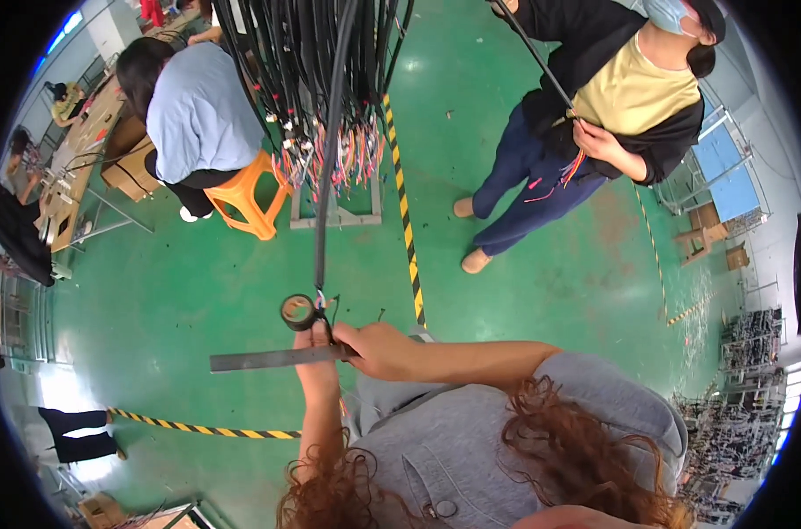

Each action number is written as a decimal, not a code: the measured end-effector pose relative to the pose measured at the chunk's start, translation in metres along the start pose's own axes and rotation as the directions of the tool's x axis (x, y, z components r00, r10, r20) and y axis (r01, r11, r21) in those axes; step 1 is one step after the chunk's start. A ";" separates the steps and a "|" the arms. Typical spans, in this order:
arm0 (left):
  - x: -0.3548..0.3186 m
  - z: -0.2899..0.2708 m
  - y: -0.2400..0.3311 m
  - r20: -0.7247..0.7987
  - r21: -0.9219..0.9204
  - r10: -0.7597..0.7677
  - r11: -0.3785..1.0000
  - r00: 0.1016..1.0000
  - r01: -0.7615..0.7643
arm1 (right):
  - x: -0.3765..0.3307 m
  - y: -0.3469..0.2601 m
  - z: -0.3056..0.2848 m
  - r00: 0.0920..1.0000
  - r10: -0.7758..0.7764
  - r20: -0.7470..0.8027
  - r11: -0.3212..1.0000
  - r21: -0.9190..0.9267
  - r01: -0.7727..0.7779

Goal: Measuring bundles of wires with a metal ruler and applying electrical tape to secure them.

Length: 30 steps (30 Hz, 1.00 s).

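Green floor [198, 291] lay below, with a rack of hanging black cable bundles [321, 79] ahead. A person in a black jacket [595, 97] stood right, holding wires; another sat on an orange stool [246, 198]. One long black cable [328, 176] ran down to the hands. Right hand [378, 348] had fingers closed around a flat grey strip [277, 358]. Left hand [317, 339] pinched a black tape roll [298, 312] at the cable's end.
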<state>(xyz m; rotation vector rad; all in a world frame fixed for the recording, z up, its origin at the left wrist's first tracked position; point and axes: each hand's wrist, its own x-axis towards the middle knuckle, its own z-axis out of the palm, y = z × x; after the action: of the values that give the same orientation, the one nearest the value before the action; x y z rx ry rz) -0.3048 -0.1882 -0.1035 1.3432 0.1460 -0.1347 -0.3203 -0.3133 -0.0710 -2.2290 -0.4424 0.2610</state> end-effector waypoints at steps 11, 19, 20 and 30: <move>0.002 0.014 -0.007 0.129 0.017 -0.036 0.999 0.991 0.034 | -0.009 0.023 -0.007 0.994 -0.109 -0.006 0.972 -0.211 0.105; -0.004 0.018 0.003 0.134 -0.157 -0.093 0.981 0.987 0.113 | -0.031 0.027 -0.011 0.984 -0.136 -0.115 0.990 -0.040 0.133; -0.002 0.017 0.004 0.134 -0.173 -0.103 0.977 0.986 0.126 | -0.032 0.033 -0.012 0.970 -0.133 -0.203 0.988 0.050 0.146; -0.002 0.006 0.007 0.141 -0.220 -0.052 0.972 0.989 0.082 | 0.003 0.024 0.026 0.876 0.258 -0.408 0.782 0.621 0.059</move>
<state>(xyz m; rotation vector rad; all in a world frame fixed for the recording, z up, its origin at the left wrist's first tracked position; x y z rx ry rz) -0.3054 -0.1925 -0.0951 1.0988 0.0896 -0.2580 -0.3207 -0.3084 -0.1059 -1.5765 0.0499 -0.0914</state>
